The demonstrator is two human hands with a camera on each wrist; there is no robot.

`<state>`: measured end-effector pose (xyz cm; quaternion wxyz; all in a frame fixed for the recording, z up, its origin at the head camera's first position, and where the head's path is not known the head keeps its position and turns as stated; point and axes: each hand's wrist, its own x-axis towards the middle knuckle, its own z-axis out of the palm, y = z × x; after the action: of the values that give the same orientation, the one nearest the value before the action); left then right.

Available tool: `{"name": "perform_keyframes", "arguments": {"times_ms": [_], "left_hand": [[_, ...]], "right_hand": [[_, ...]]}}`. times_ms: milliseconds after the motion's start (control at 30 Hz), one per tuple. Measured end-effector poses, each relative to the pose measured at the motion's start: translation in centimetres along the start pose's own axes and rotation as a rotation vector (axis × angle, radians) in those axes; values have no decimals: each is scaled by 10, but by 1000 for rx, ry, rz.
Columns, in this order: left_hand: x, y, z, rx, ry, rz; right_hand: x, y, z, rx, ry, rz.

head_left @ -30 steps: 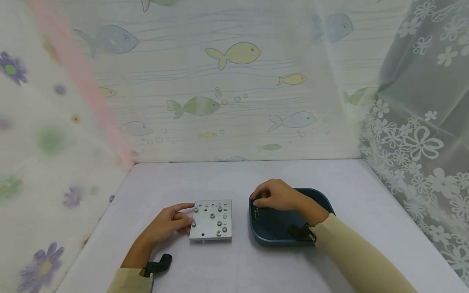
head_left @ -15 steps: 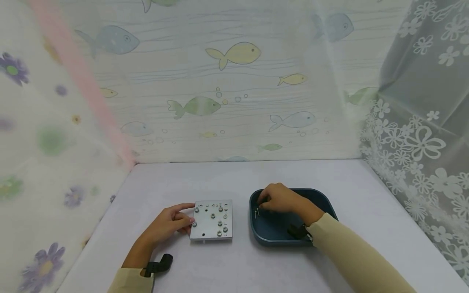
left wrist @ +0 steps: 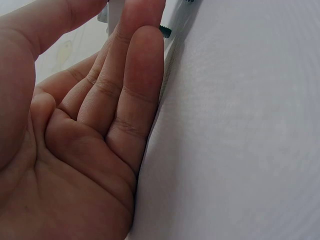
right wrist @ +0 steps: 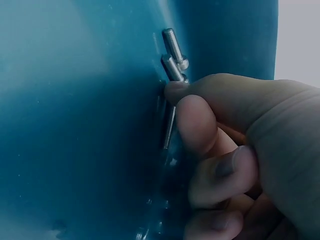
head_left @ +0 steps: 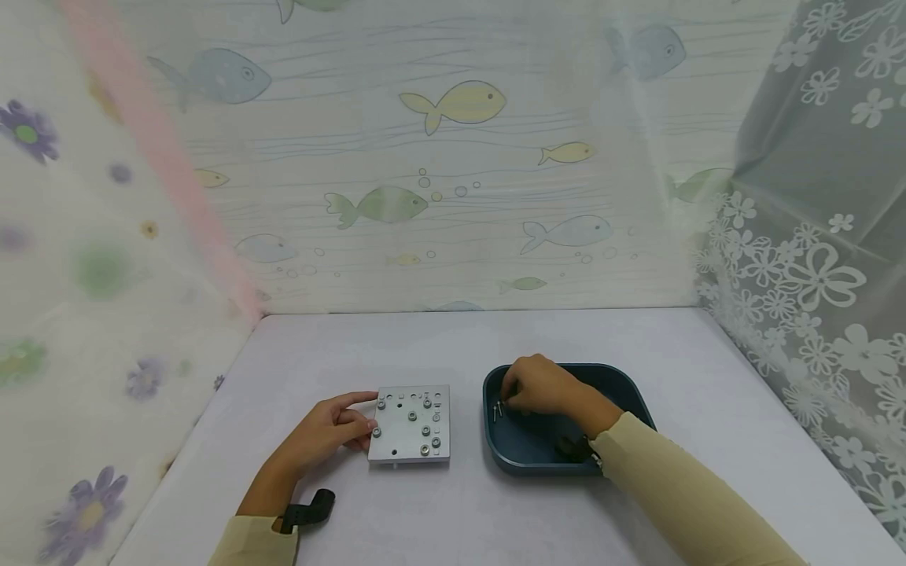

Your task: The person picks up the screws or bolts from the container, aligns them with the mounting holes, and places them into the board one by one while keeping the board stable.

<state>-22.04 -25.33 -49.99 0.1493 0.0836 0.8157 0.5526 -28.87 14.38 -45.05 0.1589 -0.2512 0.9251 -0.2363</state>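
A square silver metal plate [head_left: 399, 432] lies on the white table, with several socket-head screws [head_left: 412, 416] standing in its holes. My left hand [head_left: 325, 431] holds the plate's left edge, its index finger along the far corner and its thumb near the middle of that side. Below the plate, a threaded screw end [left wrist: 165, 31] pokes out beside the fingers. My right hand [head_left: 543, 385] reaches into the dark blue tray [head_left: 566, 470]. There its thumb and index finger pinch a screw [right wrist: 170, 129], whose shank shows past the fingertips. Two loose screws [right wrist: 172, 46] lie right beside them.
More small shiny pieces [right wrist: 142, 233] lie along the tray's side, blurred in the right wrist view. The white tabletop [head_left: 467, 511] runs between plate and tray. A fish-print curtain [head_left: 453, 236] hangs behind, a lace-trimmed one [head_left: 800, 259] at the right.
My right hand has moved from the tray's far left corner slightly right and down into the tray, its fingers now more closed. The left hand and the plate stay in place.
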Motion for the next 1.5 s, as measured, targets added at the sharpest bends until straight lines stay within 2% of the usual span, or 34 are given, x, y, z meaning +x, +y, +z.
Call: {"name": "perform_keyframes", "arguments": {"times_ms": [333, 667, 933, 1300, 1500], "left_hand": [[0, 2, -1, -24, -5, -8], [0, 2, -1, -13, -8, -3], [-1, 3, 0, -2, -8, 6], [-2, 4, 2, -5, 1, -1], [-2, 2, 1, -9, 3, -4]], "right_hand": [[-2, -6, 1, -26, -8, 23], [-2, -6, 0, -43, -23, -30], [-4, -6, -5, -36, 32, -121], [-11, -13, -14, -19, 131, -171], [-15, -23, -19, 42, 177, -205]]}}
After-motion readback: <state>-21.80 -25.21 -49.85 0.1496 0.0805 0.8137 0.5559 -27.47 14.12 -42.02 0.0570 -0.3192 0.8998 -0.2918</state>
